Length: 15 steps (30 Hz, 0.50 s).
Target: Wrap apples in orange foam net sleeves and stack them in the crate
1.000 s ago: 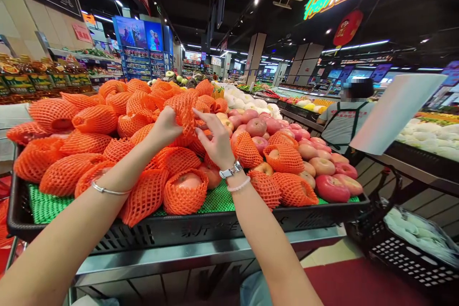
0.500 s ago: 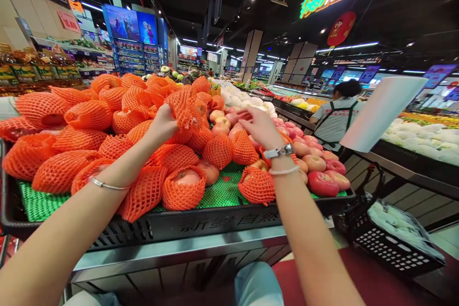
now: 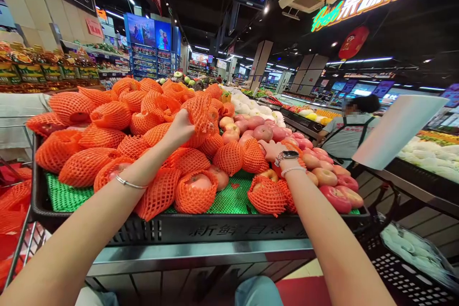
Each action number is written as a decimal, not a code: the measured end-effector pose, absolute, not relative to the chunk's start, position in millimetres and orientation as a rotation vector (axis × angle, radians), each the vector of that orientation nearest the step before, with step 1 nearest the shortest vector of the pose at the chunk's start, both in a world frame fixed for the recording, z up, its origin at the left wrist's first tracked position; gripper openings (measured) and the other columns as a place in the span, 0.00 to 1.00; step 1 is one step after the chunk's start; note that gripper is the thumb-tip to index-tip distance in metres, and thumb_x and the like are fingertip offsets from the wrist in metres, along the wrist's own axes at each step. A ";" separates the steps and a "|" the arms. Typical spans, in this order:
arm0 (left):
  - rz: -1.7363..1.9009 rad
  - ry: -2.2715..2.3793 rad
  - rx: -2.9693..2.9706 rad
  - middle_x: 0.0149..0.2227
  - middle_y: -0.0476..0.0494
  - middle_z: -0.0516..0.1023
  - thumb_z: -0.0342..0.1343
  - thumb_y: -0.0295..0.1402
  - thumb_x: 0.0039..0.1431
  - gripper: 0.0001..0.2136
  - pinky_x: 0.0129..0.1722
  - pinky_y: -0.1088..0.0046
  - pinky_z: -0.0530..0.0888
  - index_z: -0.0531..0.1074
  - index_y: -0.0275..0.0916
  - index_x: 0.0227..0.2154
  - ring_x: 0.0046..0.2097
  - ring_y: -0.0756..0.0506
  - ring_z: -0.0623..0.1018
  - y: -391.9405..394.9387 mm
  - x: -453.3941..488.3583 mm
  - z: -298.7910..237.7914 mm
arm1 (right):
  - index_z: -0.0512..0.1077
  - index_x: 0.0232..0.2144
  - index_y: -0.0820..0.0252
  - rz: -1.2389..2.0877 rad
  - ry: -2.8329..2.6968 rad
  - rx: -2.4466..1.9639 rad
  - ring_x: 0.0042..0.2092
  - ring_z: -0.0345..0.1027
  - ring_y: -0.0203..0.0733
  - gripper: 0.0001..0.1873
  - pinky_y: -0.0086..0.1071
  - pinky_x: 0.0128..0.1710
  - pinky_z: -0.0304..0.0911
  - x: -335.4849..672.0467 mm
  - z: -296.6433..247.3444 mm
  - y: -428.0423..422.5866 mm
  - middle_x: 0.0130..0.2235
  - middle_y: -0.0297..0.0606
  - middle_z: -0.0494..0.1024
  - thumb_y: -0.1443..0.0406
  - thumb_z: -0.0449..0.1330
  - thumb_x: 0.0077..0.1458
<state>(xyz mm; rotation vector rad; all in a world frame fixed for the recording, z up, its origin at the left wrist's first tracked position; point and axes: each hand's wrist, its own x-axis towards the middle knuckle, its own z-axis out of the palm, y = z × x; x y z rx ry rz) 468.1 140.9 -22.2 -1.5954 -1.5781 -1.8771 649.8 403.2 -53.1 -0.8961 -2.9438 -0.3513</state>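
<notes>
My left hand [image 3: 182, 126] is closed on a bunched orange foam fruit net [image 3: 200, 117] above the heap; I cannot tell whether there is fruit inside it. My right hand [image 3: 271, 149] reaches low among the apples, its fingers stretched toward a netted apple [image 3: 253, 155] and partly hidden by it. Loose red apples [image 3: 263, 133] lie just beyond that hand. Many apples in orange nets [image 3: 111, 114] fill the left of a black display tray [image 3: 229, 227], and bare ones pile up at its right. Green mesh liner [image 3: 229, 196] shows at the front.
A metal ledge [image 3: 201, 253] runs below the tray. At the right stand a roll of plastic bags [image 3: 398, 131] and a black basket [image 3: 412, 267] of wrapped pale produce. Behind the roll is a person in an apron [image 3: 349, 129]. Orange nets [image 3: 14, 205] fill a wire cart at left.
My right hand has moved down and toward me, from the loose apples to beside the netted one. My left hand keeps its grip on the net. The view has shifted slightly left and up.
</notes>
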 end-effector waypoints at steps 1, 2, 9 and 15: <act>-1.884 -1.583 -1.588 0.44 0.37 0.79 0.69 0.42 0.39 0.24 0.51 0.62 0.75 0.73 0.34 0.39 0.54 0.35 0.75 141.0 467.9 -22.2 | 0.67 0.54 0.55 -0.336 -2.931 -0.897 0.45 0.72 0.51 0.29 0.38 0.43 0.62 651.7 -54.1 402.9 0.49 0.52 0.76 0.62 0.64 0.49; -1.888 -1.592 -1.587 0.43 0.37 0.79 0.69 0.41 0.39 0.24 0.50 0.62 0.76 0.73 0.34 0.39 0.53 0.35 0.75 141.2 467.7 -22.4 | 0.66 0.56 0.55 -0.317 -2.923 -0.893 0.47 0.72 0.52 0.30 0.39 0.45 0.62 654.2 -54.2 403.3 0.50 0.52 0.75 0.63 0.64 0.49; -1.907 -1.627 -1.710 0.37 0.41 0.80 0.67 0.40 0.41 0.22 0.45 0.64 0.77 0.73 0.34 0.38 0.42 0.41 0.79 142.1 468.4 -22.8 | 0.59 0.61 0.60 -0.141 -2.852 -0.746 0.53 0.70 0.55 0.43 0.42 0.50 0.65 681.6 -31.4 408.2 0.54 0.50 0.74 0.61 0.67 0.44; -1.869 -1.622 -1.777 0.43 0.38 0.80 0.66 0.37 0.42 0.22 0.49 0.62 0.76 0.72 0.34 0.41 0.47 0.38 0.78 143.9 466.3 -27.7 | 0.64 0.55 0.58 0.518 -2.432 -0.513 0.55 0.68 0.56 0.44 0.50 0.57 0.62 698.0 -17.5 397.6 0.56 0.48 0.72 0.61 0.72 0.33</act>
